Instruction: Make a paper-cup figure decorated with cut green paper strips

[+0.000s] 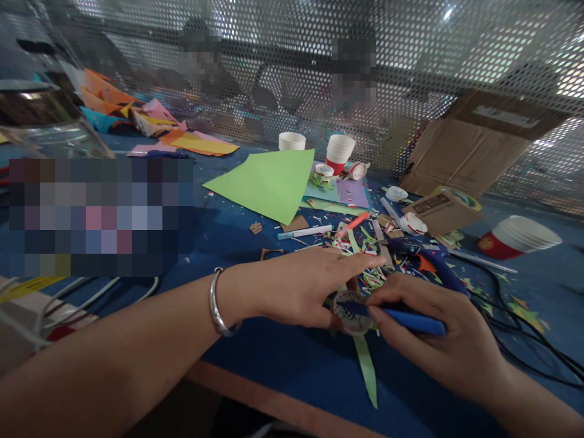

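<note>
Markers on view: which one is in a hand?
The blue marker, held in the right hand; the orange marker and the white-and-teal marker lie on the table.

Left hand (305, 286) palm-down — right hand (438, 328) curled

Blue pen (416, 321), slanted, tip over small round pale cup piece (356, 325); piece faces camera, dark scribbles across it.

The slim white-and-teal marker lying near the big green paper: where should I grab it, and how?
Probably pinch the middle of the slim white-and-teal marker from above, fingertips on its two long sides. It lies flat and is narrow, and a bright orange marker crowds its right end.
</note>
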Available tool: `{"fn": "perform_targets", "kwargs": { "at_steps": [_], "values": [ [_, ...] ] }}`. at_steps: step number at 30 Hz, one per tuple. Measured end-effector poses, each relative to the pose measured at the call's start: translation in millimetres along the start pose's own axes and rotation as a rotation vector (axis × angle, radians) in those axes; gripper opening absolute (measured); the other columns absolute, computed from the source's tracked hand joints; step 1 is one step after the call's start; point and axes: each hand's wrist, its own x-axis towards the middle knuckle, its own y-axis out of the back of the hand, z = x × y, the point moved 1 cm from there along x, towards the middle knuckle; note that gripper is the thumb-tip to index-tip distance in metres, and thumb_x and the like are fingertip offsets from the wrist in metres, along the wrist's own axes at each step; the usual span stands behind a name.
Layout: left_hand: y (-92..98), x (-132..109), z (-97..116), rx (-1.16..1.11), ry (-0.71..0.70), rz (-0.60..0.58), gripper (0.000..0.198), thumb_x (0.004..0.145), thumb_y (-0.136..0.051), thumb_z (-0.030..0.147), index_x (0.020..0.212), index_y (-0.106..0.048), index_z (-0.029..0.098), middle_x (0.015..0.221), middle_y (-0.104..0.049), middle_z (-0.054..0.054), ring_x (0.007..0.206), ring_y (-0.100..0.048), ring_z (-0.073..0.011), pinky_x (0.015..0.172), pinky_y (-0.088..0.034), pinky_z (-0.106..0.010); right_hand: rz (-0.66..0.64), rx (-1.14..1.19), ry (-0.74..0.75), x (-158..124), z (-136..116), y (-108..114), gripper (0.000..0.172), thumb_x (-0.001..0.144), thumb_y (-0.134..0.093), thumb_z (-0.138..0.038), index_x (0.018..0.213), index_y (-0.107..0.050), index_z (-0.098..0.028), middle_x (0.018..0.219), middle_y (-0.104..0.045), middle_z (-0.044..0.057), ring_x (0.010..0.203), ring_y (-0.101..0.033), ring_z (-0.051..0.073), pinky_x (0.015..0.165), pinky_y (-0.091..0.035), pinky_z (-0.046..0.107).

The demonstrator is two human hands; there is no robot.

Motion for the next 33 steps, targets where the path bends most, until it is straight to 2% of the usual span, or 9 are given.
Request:
{"fn": "perform_targets", "kwargs": {
  "at_steps": [4,8,14,20,23,27,33],
  "values": [
    [0.5,0,1,0.008,-0.017,0.002,0.093,0.086,-0.076,0.031,0.162,-0.027,0.01,0.162,-0.043,-0.02,0.149,-0.043,-0.0315,0.12,-0.035,-0.044,0.006,0.013,0.002,0,0,-1,0.011,0.091,-0.063,-0.014,0.089,-0.068,-0.024,0.079,-0.072,-0.002,0.068,-0.068,0.011,0.065,-0.053,0.021],
    [0.6,0,1,0.01,-0.002,-0.004,0.092,0.086,-0.076,0.029,0.162,-0.027,0.012,0.163,-0.043,-0.019,0.149,-0.043,-0.0303,0.12,-0.035,-0.042,-0.002,0.01,0.004,-1,1,-1,0.011,0.091,-0.064,-0.014,0.09,-0.069,-0.024,0.08,-0.072,-0.003,0.07,-0.069,0.01,0.066,-0.053,0.021],
    [0.1,0,3,0.018,0.015,0.015,0.09,0.084,-0.077,0.026,0.161,-0.031,0.013,0.158,-0.049,-0.019,0.143,-0.049,-0.0303,0.116,-0.038,-0.042,0.006,0.005,0.02,0,-2,1,0.01,0.091,-0.064,-0.016,0.09,-0.069,-0.024,0.08,-0.072,-0.004,0.07,-0.069,0.008,0.067,-0.052,0.018],
    [0.5,1,2,0.003,0.03,0.005,0.092,0.086,-0.077,0.033,0.162,-0.029,0.014,0.143,-0.062,-0.018,0.13,-0.059,-0.0301,0.107,-0.044,-0.038,0.022,-0.022,-0.03,-4,0,9,0.01,0.092,-0.064,-0.018,0.088,-0.069,-0.026,0.078,-0.072,-0.005,0.067,-0.068,0.008,0.063,-0.05,0.018],
    [0.2,1,1,-0.018,0.015,0.009,0.092,0.085,-0.079,0.032,0.161,-0.03,0.015,0.139,-0.065,-0.017,0.127,-0.061,-0.0303,0.107,-0.044,-0.04,0.031,-0.04,-0.035,-3,-1,14,0.01,0.09,-0.065,-0.017,0.087,-0.07,-0.026,0.078,-0.073,-0.005,0.067,-0.069,0.008,0.063,-0.05,0.018],
    [0.3,1,1,-0.013,0.016,0.014,0.093,0.084,-0.08,0.03,0.161,-0.03,0.016,0.146,-0.061,-0.018,0.134,-0.057,-0.0309,0.111,-0.042,-0.042,0.001,-0.002,-0.043,-2,-3,15,0.011,0.091,-0.064,-0.018,0.085,-0.069,-0.025,0.076,-0.071,-0.006,0.065,-0.067,0.008,0.062,-0.05,0.018],
    [1.3,0,1,0.018,0.011,0.005,0.093,0.084,-0.078,0.027,0.162,-0.028,0.016,0.162,-0.045,-0.018,0.145,-0.047,-0.0302,0.117,-0.038,-0.04,-0.072,0.057,-0.035,-3,0,6,0.01,0.091,-0.063,-0.017,0.088,-0.069,-0.025,0.078,-0.07,-0.005,0.067,-0.065,0.008,0.064,-0.05,0.019]
  ]
}}
